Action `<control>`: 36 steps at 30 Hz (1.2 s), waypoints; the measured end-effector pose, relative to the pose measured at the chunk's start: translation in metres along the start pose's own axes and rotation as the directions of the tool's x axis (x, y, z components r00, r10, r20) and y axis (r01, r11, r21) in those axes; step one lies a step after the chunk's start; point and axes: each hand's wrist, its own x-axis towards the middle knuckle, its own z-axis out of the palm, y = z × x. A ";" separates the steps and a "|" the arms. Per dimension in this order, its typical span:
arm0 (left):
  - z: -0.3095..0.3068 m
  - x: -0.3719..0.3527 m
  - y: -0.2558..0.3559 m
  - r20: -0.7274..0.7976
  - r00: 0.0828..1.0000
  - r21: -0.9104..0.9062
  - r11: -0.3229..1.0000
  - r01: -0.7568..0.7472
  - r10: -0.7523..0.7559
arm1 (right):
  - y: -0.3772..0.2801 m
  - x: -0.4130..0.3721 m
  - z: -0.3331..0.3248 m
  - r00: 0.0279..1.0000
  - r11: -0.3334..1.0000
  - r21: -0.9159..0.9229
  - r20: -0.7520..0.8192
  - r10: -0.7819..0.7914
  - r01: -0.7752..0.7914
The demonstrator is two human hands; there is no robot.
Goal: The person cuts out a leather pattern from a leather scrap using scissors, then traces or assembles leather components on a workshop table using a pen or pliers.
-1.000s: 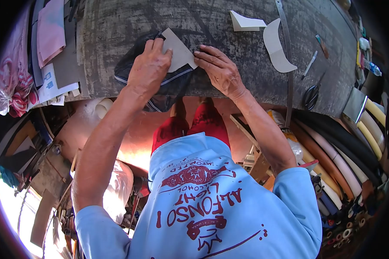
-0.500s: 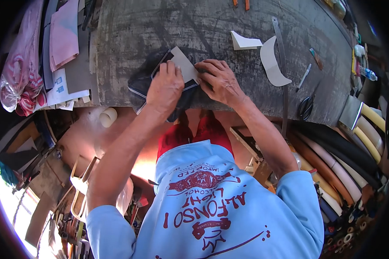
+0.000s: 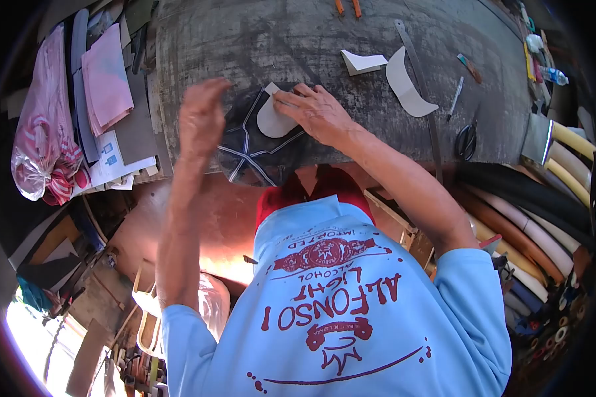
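My right hand (image 3: pixel 314 114) lies with fingers spread over the edge of a pale rounded flat piece (image 3: pixel 273 122), whose material I cannot make out. That piece rests on a black cap-like item (image 3: pixel 261 147) with white seam lines that meet at one point, near the table's front edge. Raised to the left of both is my left hand (image 3: pixel 202 109), blurred, its fingers curled in; whatever they may hold is hidden. Right of my right hand lie a folded white piece (image 3: pixel 364 63) and a pale crescent-shaped piece (image 3: pixel 404 86).
A long metal ruler (image 3: pixel 417 63), a pen (image 3: pixel 455 98), black scissors (image 3: pixel 466 142) and a small brown-handled tool (image 3: pixel 470 67) lie on the worn dark table (image 3: pixel 232 40). Pink sheets (image 3: pixel 106 79) and a plastic bag (image 3: pixel 43 132) are at left. Material rolls (image 3: pixel 523 218) stand at right.
My left hand has let go of the black item and lifted away to the left. More of the pale piece's rounded end and the seams now show. My right hand stays on the pale piece.
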 end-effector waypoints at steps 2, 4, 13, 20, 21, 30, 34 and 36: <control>-0.011 0.005 -0.004 0.025 0.999 0.027 0.999 -0.033 0.032 | 0.000 -0.002 0.005 1.000 1.000 0.011 0.000 0.005 -0.005; -0.009 0.006 -0.006 0.142 0.984 -0.021 0.995 -0.102 0.104 | 0.001 -0.001 0.004 1.000 0.999 0.032 0.016 0.013 -0.014; 0.054 0.014 -0.001 0.588 0.637 -0.077 0.819 -0.569 0.498 | 0.005 -0.005 0.012 0.996 0.996 0.054 -0.040 0.074 -0.072; 0.051 0.031 0.011 0.554 0.525 -0.076 0.667 -0.741 0.646 | -0.005 -0.018 0.018 0.951 0.968 0.177 -0.222 0.213 -0.175; 0.057 0.028 0.007 0.562 0.513 -0.108 0.673 -0.732 0.648 | -0.012 -0.027 0.017 0.945 0.970 0.151 -0.239 0.224 -0.191; 0.046 0.034 0.028 0.815 0.383 -0.114 0.768 -0.631 0.436 | -0.041 -0.060 0.020 0.911 0.958 0.158 -0.307 0.277 -0.238; 0.049 0.030 0.036 0.762 0.394 -0.075 0.674 -0.735 0.514 | -0.042 -0.066 0.023 0.930 0.959 -0.167 -0.330 0.162 -0.227; 0.054 0.032 0.038 0.761 0.382 -0.077 0.657 -0.750 0.524 | -0.038 -0.070 0.020 0.939 0.972 -0.066 -0.282 0.197 -0.224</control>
